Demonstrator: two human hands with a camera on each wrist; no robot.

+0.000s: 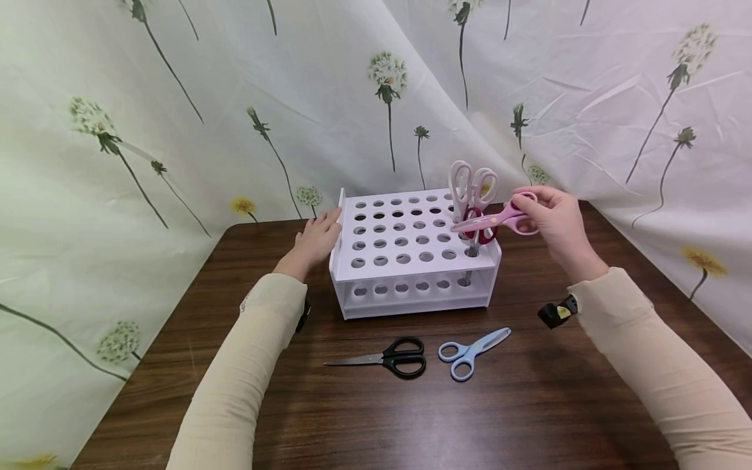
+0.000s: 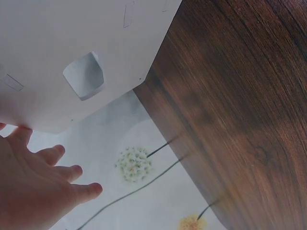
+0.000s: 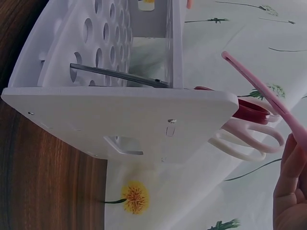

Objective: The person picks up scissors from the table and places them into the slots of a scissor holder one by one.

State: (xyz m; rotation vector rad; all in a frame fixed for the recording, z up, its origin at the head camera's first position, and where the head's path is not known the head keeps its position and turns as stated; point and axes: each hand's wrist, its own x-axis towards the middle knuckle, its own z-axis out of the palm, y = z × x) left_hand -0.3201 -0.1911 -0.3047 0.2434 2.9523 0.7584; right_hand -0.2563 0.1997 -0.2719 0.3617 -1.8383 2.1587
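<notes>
Over the right end of a white rack (image 1: 411, 270) with rows of round holes, my right hand (image 1: 558, 219) pinches pink scissors (image 1: 492, 222) by the handles. Their closed blades point left, nearly level. Red-handled scissors (image 3: 252, 111) stand in a front right hole just below, partly covered by the pink pair in the head view. Pale scissors handles (image 1: 461, 203) rise behind them. At the rack's left end panel, my left hand (image 1: 317, 240) has its fingers spread, fingertips at the panel's upper edge.
In front of the rack, black-handled scissors (image 1: 388, 360) lie on the brown wooden table (image 1: 282, 418), blades to the left. Light blue scissors (image 1: 483, 344) lie to their right, tip pointing away to the right. A flower-printed white cloth (image 1: 329, 98) hangs behind the table.
</notes>
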